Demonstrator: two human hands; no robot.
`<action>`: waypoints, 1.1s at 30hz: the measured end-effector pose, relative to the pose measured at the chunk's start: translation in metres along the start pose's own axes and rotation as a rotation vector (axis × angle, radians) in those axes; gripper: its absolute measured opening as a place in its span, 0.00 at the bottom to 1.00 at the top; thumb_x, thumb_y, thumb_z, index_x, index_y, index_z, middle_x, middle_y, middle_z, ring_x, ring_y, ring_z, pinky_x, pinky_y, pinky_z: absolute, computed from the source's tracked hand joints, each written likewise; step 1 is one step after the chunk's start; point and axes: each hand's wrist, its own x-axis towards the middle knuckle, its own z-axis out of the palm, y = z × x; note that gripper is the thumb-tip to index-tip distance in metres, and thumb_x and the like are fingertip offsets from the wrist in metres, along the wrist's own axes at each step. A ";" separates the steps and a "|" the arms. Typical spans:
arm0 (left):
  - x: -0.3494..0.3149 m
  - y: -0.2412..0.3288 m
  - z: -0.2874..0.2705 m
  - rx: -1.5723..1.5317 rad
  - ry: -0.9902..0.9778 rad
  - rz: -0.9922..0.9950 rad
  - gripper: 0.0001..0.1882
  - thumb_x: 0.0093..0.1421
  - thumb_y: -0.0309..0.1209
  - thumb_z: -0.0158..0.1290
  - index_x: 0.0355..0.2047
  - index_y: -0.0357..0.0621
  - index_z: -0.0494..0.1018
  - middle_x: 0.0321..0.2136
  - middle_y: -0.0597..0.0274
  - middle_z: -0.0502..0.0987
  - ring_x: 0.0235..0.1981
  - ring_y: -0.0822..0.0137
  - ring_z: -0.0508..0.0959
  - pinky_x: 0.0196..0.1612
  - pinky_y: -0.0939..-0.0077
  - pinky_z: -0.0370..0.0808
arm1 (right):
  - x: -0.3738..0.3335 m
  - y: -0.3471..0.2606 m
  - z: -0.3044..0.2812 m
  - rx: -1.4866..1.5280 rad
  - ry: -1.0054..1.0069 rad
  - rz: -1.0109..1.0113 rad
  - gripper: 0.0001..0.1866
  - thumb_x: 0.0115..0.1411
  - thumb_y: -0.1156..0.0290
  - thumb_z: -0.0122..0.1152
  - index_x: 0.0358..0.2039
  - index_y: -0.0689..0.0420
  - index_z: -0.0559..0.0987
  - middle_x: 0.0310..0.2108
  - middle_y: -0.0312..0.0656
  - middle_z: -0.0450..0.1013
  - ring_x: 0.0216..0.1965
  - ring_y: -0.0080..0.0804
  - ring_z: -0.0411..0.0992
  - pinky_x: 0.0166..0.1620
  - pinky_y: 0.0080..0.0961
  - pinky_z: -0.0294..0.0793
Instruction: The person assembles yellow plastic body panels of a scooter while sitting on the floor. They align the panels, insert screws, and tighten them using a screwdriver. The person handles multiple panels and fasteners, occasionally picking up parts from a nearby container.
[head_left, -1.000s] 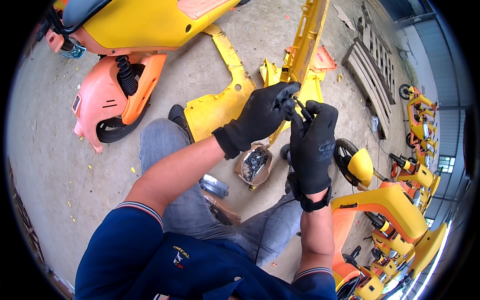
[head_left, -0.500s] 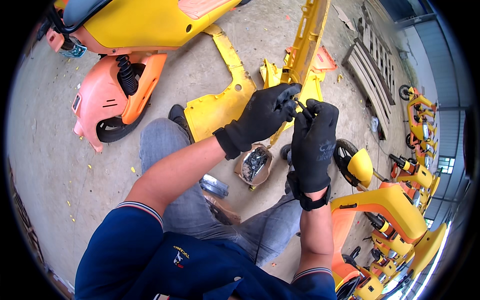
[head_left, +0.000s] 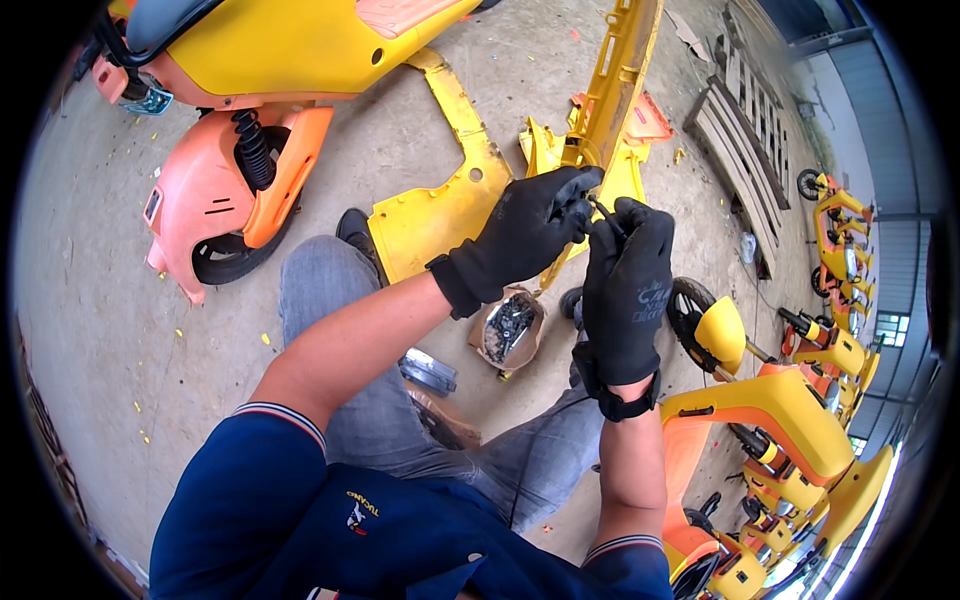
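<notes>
Both my hands wear black gloves and meet at the lower end of a long yellow plastic panel [head_left: 620,80] that stands up and away from me. My left hand [head_left: 525,230] is closed round that end, its fingers bent and partly hiding it. In my right hand [head_left: 630,285], closed in a pinch, is a thin dark rod-like tool [head_left: 606,215]. Its tip points toward my left fingers; its exact kind cannot be made out. Behind my left hand a flat yellow body panel [head_left: 410,225] lies on the floor.
Between my legs stands an open cardboard box [head_left: 478,345] of small dark parts, beside a grey metallic object [head_left: 430,372]. A yellow-and-pink scooter [head_left: 270,55] is at far left. Wooden pallets [head_left: 740,160] lie at far right; several yellow scooters [head_left: 830,340] line the right side.
My right hand has turned very slightly around the thin tool. My left hand and the long yellow panel have stayed almost where they were.
</notes>
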 end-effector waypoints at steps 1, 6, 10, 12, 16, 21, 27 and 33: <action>0.000 0.002 0.000 0.013 0.002 0.000 0.21 0.65 0.24 0.52 0.58 0.33 0.70 0.42 0.54 0.81 0.40 0.72 0.80 0.45 0.76 0.78 | -0.001 0.001 0.000 0.003 -0.003 0.033 0.15 0.62 0.76 0.62 0.47 0.63 0.69 0.40 0.53 0.68 0.39 0.49 0.76 0.39 0.37 0.76; 0.001 0.003 -0.001 0.056 0.013 0.023 0.21 0.65 0.23 0.52 0.58 0.33 0.70 0.42 0.55 0.80 0.40 0.72 0.80 0.46 0.76 0.78 | -0.002 -0.001 0.003 0.118 0.018 0.076 0.15 0.63 0.75 0.61 0.48 0.63 0.68 0.41 0.54 0.69 0.39 0.47 0.76 0.40 0.36 0.75; 0.001 -0.001 0.000 0.032 0.011 0.020 0.21 0.65 0.22 0.51 0.58 0.33 0.69 0.42 0.55 0.81 0.41 0.72 0.80 0.46 0.76 0.78 | 0.000 0.001 0.003 0.087 0.009 0.014 0.17 0.63 0.75 0.61 0.49 0.64 0.68 0.44 0.55 0.70 0.40 0.47 0.77 0.39 0.37 0.76; 0.000 0.000 0.000 -0.011 0.001 -0.013 0.21 0.65 0.22 0.51 0.58 0.33 0.69 0.42 0.55 0.81 0.41 0.72 0.80 0.46 0.76 0.78 | -0.002 0.002 0.003 0.091 -0.007 0.043 0.17 0.63 0.75 0.61 0.49 0.64 0.68 0.44 0.55 0.69 0.40 0.47 0.77 0.40 0.36 0.76; 0.000 0.001 0.000 -0.037 -0.007 -0.043 0.21 0.65 0.22 0.52 0.58 0.33 0.69 0.43 0.56 0.80 0.40 0.73 0.80 0.45 0.77 0.78 | -0.002 -0.001 0.001 0.071 -0.034 0.132 0.17 0.63 0.77 0.60 0.50 0.64 0.68 0.44 0.55 0.70 0.40 0.47 0.77 0.42 0.36 0.76; 0.001 -0.003 0.000 0.030 0.022 0.035 0.21 0.65 0.23 0.52 0.58 0.33 0.69 0.43 0.55 0.81 0.39 0.73 0.80 0.45 0.76 0.78 | -0.001 0.004 0.004 0.055 0.023 0.033 0.17 0.64 0.75 0.60 0.51 0.63 0.68 0.42 0.54 0.72 0.39 0.46 0.78 0.40 0.36 0.76; 0.000 0.003 0.000 0.060 0.014 0.008 0.21 0.64 0.23 0.53 0.58 0.34 0.70 0.42 0.54 0.81 0.39 0.74 0.80 0.44 0.76 0.78 | -0.003 -0.003 -0.002 0.128 -0.075 0.215 0.19 0.63 0.75 0.61 0.53 0.64 0.67 0.44 0.54 0.70 0.39 0.46 0.77 0.41 0.35 0.76; 0.001 -0.002 0.001 0.089 0.040 0.070 0.21 0.64 0.24 0.53 0.58 0.34 0.70 0.41 0.55 0.81 0.38 0.73 0.80 0.43 0.76 0.78 | -0.001 0.004 0.002 0.043 0.016 0.000 0.19 0.65 0.75 0.58 0.55 0.64 0.67 0.39 0.52 0.74 0.37 0.43 0.78 0.39 0.33 0.76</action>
